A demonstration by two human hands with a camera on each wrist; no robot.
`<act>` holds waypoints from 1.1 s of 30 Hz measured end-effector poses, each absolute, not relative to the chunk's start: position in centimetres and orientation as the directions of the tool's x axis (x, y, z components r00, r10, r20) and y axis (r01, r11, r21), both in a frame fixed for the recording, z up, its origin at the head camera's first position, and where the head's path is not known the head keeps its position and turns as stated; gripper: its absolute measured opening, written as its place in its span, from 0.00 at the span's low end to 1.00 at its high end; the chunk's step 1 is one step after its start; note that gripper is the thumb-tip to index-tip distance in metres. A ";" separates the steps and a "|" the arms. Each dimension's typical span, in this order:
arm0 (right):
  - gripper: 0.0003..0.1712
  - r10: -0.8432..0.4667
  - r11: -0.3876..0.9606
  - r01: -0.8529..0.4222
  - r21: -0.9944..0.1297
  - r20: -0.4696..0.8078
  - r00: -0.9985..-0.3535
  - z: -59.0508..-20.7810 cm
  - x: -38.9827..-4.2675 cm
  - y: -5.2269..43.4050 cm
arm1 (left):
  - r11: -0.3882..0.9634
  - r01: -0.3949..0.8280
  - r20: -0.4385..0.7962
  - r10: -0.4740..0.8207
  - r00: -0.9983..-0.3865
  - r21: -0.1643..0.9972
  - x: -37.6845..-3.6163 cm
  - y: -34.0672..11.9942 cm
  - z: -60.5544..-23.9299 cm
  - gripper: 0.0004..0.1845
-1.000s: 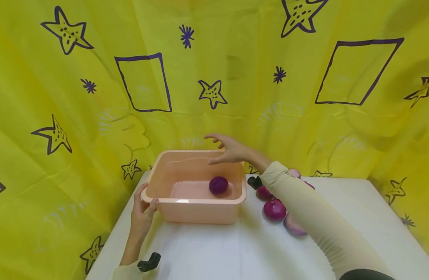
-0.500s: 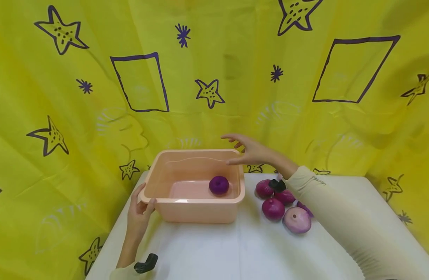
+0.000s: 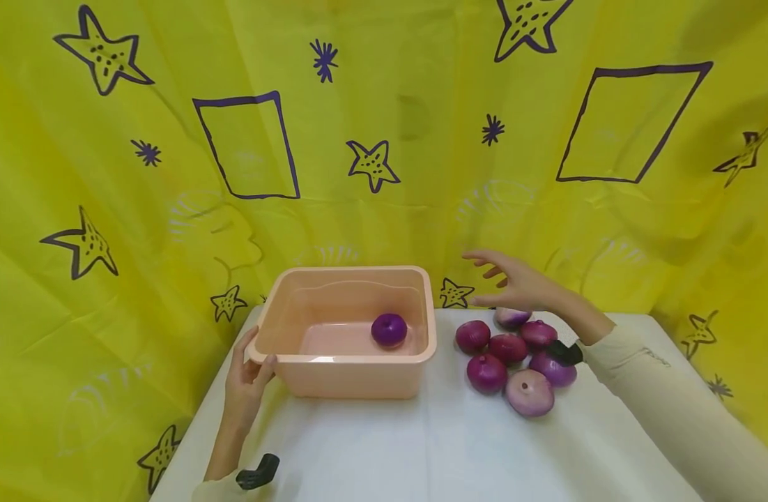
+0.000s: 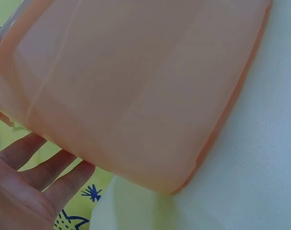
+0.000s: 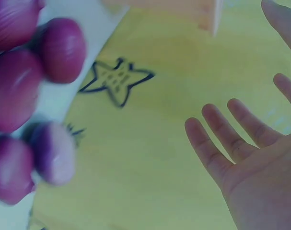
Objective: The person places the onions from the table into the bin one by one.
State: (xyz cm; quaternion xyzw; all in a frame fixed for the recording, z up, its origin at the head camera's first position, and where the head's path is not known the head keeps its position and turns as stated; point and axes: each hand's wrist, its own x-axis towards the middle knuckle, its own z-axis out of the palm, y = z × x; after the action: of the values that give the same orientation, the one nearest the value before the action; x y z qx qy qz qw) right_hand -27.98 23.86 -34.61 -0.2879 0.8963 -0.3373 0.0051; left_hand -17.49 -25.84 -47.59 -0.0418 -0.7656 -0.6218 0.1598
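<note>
A peach-coloured plastic basin stands on the white table, with one red onion inside it toward the right. My left hand grips the basin's left front corner, thumb over the rim. In the left wrist view, that hand's fingers lie along the basin's outer wall. To the right of the basin sits a group of several red onions, some deep purple and some paler. Above the back of this group my right hand hovers with spread fingers, holding nothing. The right wrist view shows the bare palm apart from the onions.
A yellow curtain with drawn stars hangs behind the table's back edge and along both sides. The white tabletop stretches in front of the basin and to the right of the onions. Dark wrist cameras sit on both sleeves.
My right hand has moved right, from above the basin to above the onion group, uncovering more onions. The left hand keeps its hold on the basin. The view has shifted slightly.
</note>
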 end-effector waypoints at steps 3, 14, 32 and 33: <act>0.47 -0.503 0.614 -0.503 -0.608 0.190 -0.843 -35.3 -27.3 25.7 | 0.223 0.265 0.298 -0.133 -0.945 0.938 -17.5 -25.9 -47.6 0.34; 0.45 -0.426 0.677 -0.422 -0.602 0.147 -0.893 -37.6 -25.0 31.3 | 0.241 0.255 0.294 -0.142 -0.945 0.937 -17.2 -26.0 -47.7 0.33; 0.45 -0.389 0.702 -0.356 -0.616 0.087 -0.917 -43.3 -21.1 36.7 | 0.246 0.263 0.301 -0.129 -0.945 0.933 -17.5 -25.9 -47.8 0.33; 0.45 -0.395 0.696 -0.359 -0.622 0.087 -0.915 -43.8 -21.0 36.8 | 0.243 0.265 0.302 -0.129 -0.944 0.933 -17.4 -25.9 -47.8 0.33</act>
State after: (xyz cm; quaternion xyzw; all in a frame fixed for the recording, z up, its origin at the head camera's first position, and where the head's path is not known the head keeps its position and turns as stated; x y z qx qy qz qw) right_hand -20.98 36.78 -43.81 -0.2047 0.9205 -0.3318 0.0267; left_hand -17.45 -25.87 -47.77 -0.0441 -0.7719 -0.6135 0.1608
